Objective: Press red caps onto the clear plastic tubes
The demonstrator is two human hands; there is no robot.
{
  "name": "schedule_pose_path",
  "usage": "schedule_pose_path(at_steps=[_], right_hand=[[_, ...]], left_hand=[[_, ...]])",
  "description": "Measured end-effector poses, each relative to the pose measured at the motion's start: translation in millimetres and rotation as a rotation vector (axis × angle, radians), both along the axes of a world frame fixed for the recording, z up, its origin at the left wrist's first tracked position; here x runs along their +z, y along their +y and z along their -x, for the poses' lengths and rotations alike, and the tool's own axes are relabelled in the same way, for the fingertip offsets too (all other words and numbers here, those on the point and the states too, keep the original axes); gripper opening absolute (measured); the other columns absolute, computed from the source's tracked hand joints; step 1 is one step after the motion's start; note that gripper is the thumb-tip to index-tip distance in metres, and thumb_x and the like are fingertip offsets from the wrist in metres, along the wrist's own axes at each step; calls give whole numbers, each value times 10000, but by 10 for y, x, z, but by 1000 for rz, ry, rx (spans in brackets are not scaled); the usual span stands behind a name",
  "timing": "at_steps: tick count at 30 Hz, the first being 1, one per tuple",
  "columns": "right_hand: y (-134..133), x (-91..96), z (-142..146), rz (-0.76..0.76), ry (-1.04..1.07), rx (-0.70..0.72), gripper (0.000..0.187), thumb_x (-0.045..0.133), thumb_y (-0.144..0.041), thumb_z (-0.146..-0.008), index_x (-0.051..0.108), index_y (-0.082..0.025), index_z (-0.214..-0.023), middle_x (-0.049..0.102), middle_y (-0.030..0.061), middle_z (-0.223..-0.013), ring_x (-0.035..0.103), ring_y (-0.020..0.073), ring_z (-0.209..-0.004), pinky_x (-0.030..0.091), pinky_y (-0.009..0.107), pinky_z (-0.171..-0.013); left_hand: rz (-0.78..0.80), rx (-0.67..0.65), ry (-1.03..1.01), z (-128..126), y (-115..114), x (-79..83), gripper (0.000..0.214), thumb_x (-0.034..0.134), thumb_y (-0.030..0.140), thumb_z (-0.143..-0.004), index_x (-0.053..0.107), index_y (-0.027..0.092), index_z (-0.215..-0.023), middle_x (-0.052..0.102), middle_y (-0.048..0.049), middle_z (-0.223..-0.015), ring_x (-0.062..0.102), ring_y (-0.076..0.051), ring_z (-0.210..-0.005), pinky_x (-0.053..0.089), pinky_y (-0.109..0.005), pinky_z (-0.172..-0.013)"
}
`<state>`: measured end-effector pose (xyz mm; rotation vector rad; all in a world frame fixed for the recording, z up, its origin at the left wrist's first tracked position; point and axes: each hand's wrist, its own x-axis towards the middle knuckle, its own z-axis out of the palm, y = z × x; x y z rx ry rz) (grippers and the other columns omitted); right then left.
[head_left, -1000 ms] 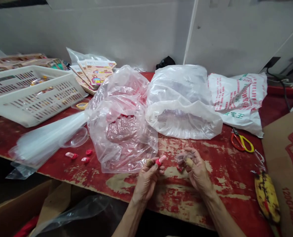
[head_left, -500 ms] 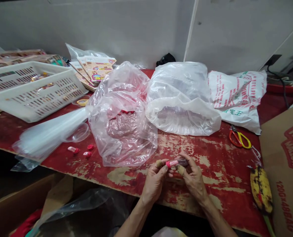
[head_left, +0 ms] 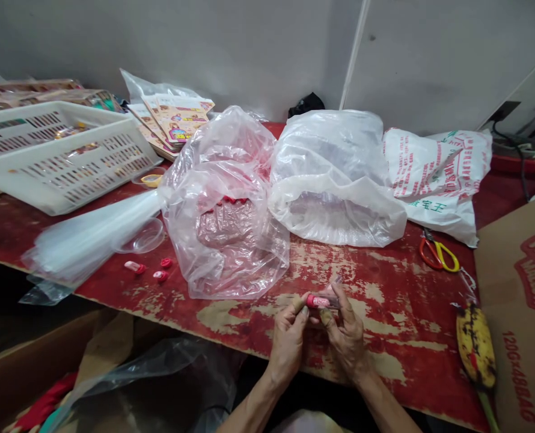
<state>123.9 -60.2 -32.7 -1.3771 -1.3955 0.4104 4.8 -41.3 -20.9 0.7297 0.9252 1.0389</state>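
Note:
My left hand [head_left: 288, 344] and my right hand [head_left: 345, 338] pinch a small pink-and-red plastic tube [head_left: 318, 301] between them, above the worn red table [head_left: 398, 313]. A clear plastic sleeve [head_left: 333, 302] covers its right end. Tape or a cot wraps a fingertip on each hand. Farther left lie several similar red pieces, including a small red cap [head_left: 166, 262] and a pink-and-red tube [head_left: 134, 267]. A clear plastic bag [head_left: 225, 237] holding red items stands beyond my hands.
A white plastic sack [head_left: 337, 207] and a printed white bag [head_left: 436, 174] lie behind. To the right are red-and-yellow scissors [head_left: 439, 255], a blackened banana [head_left: 475, 346] and a cardboard box [head_left: 520, 307]. A white slotted basket [head_left: 64, 159] stands at the left.
The tube has swung from upright in my left hand to lying sideways between both hands. The clear piece from my right hand now sits at its right end.

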Motion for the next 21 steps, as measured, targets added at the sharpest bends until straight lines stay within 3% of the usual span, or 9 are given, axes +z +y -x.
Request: schedule_pose_path(at_steps=[4,8,12,16,18,21], right_hand=[[-59,-47,-49,48,34,-19,479,555,-318,-884,456,-240,-1346,677,76,-1123,681,197,-944,582,301,-786],[-177,56,-252,183,128,-72,499,535,-346,-895,417,-217,-1362,690,79,-1067,692,193,-875,593,282,-700],[-299,50,-446,36,-222,-199,540,555,-287,-889,380,-230,-1396,676,90,-1087,680,224,-902,586,331,-722],[-284,-72,-462,-116,-604,-23,522,478,-154,-916,351,-230,-1417,669,117,-1083,669,247,-911,571,400,-755],[-260,-103,-428,-129,-637,14,552,460,-118,-920,301,-213,-1440,676,123,-1045,669,237,-884,573,387,-733],[-251,-112,-388,-164,-623,-38,619,492,-93,-906,241,-207,-1461,678,123,-1027,670,227,-866,572,372,-724]], left_hand=[[-118,-101,168,1,-7,34,357,602,344,-811,673,189,-1124,713,-73,-985,630,-148,-713,520,-272,-705],[-406,-185,427,30,59,4,302,498,229,-851,690,213,-1083,719,-54,-943,646,-172,-832,521,-317,-807],[-562,20,693,127,168,-162,317,466,165,-842,666,188,-1086,710,-73,-966,653,-184,-912,519,-337,-843],[-671,195,826,211,256,-321,300,466,151,-837,655,176,-1069,701,-74,-956,661,-172,-872,533,-302,-780],[-696,199,840,223,272,-343,292,462,149,-845,651,180,-1065,696,-57,-903,657,-151,-802,533,-274,-731],[-698,174,832,218,274,-323,269,461,161,-858,653,184,-1045,684,-39,-854,642,-131,-741,527,-252,-695]])
